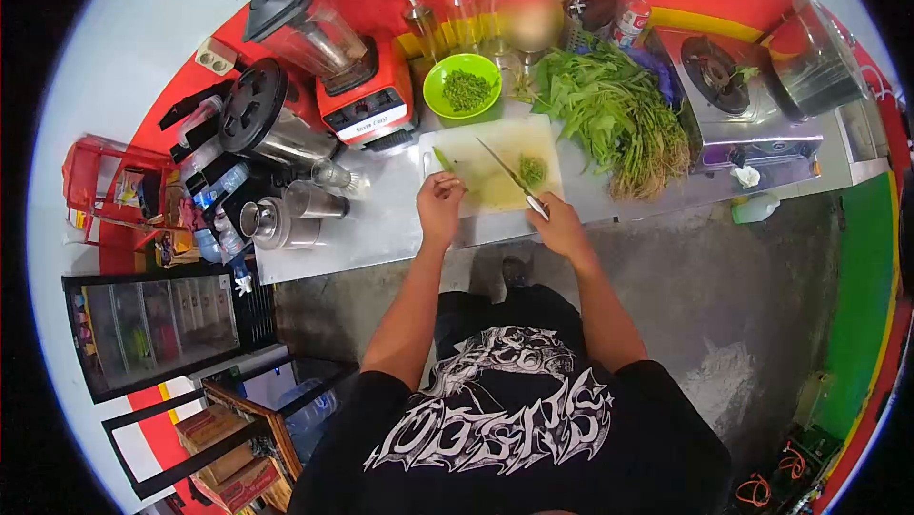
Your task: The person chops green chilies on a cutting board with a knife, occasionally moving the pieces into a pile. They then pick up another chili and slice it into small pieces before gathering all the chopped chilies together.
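My right hand (562, 227) is wrapped round the pale handle of a kitchen knife (507, 171), whose blade points away and to the left over the cutting board (466, 139). A small heap of chopped greens (533, 169) lies on the board, right beside the blade. At the board's left side, my left hand (441, 206) is closed with its fingertips bunched together. Just beyond those fingertips is a slim green piece of vegetable (442, 159). I cannot tell what the left fingers hold. Behind the board, a lime-green bowl (434, 96) contains finely chopped greens (466, 89).
A big bunch of leafy greens with roots (614, 115) lies right of the board, before a gas stove (762, 139). Left stand a red blender (367, 101), metal cups (314, 203) and a large lidded pot (271, 120). Pump bottles (462, 15) line the back wall.
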Available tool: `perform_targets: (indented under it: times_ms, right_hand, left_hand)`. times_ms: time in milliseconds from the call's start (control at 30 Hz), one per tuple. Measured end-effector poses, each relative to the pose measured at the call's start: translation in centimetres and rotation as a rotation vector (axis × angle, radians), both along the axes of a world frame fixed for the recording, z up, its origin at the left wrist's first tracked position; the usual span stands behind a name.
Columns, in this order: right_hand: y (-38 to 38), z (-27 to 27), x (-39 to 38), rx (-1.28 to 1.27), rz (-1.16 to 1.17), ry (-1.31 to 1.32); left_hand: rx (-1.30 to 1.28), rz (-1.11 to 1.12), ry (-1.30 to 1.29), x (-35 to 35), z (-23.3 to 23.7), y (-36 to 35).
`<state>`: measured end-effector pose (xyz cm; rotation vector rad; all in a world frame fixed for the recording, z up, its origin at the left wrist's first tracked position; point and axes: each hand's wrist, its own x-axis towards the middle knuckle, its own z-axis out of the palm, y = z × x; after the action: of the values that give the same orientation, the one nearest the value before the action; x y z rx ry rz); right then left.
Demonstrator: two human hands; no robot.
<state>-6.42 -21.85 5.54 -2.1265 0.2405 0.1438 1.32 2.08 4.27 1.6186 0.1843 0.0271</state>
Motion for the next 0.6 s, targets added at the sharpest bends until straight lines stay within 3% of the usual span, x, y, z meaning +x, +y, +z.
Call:
perform_targets:
  times_ms: [100,200,267,367,400,467,500,600]
  right_hand:
    - [0.1,0.0,-0.2,0.005,0.053,-0.026]
    - [0.4,-0.5,-0.3,-0.014,0.073,-0.017]
    - [0.8,-0.8,-0.5,-0.018,0.069,0.026]
    - [1.2,-1.5,-0.6,-0.008,0.048,-0.007]
    - [1.3,-1.6,-0.6,-0.009,0.052,-0.004]
    - [1.6,-1.7,-0.6,-0.016,0.036,-0.048]
    - [1.8,-0.6,-0.6,-0.020,0.019,0.034]
    - [1.8,-0.5,-0.7,-0.043,0.030,-0.008]
  left_hand:
    - [0.110,-0.163,-0.058,-0.1,-0.9,-0.1]
    - [0.107,-0.189,-0.032,-0.4,-2.0,-0.6]
    - [0.236,-0.177,-0.024,-0.3,-2.6,-1.1]
    - [0.575,-0.292,-0.135,-0.1,-1.3,-2.1]
    - [0.574,-0.288,-0.131,-0.2,-1.4,-2.3]
    - [0.713,-0.387,-0.380,-0.2,-1.3,-2.8]
    - [0.733,-0.401,-0.354,-0.2,-1.3,-3.1]
    - [0.786,-0.299,-0.469,-1.1,-1.1,-3.6]
